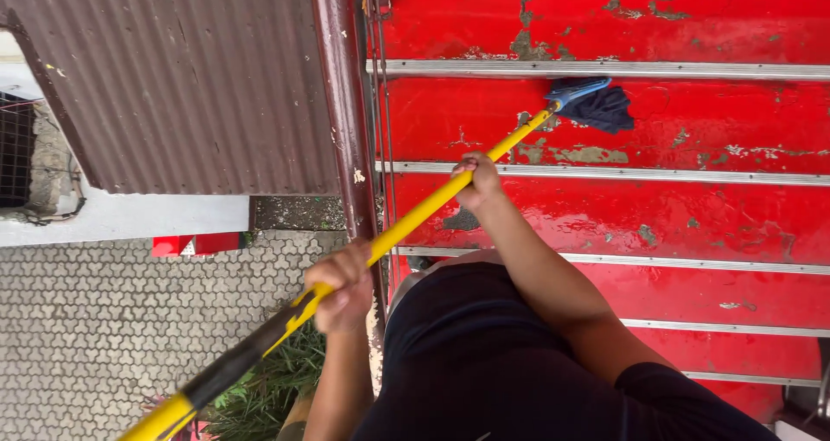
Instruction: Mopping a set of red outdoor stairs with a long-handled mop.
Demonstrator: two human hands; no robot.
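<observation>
I hold a long mop with a yellow handle point(415, 219) slanting from lower left to upper right. Its blue head with dark strands point(596, 104) rests on a wet red stair step point(657, 121) two steps below me. My right hand point(478, 180) grips the handle higher up, near the step's metal edge. My left hand point(341, 287) grips it lower down, where the yellow meets a black section point(233, 363). Both fists are closed around the handle. My dark shirt fills the bottom centre.
Red painted stairs point(692, 225) with peeling patches and metal nosing strips point(605, 67) descend ahead. A dark red railing post point(341, 104) runs along the left. Beyond it lie a brown corrugated roof point(190, 78), grey paving blocks point(104, 320) and some green plants point(268, 389) far below.
</observation>
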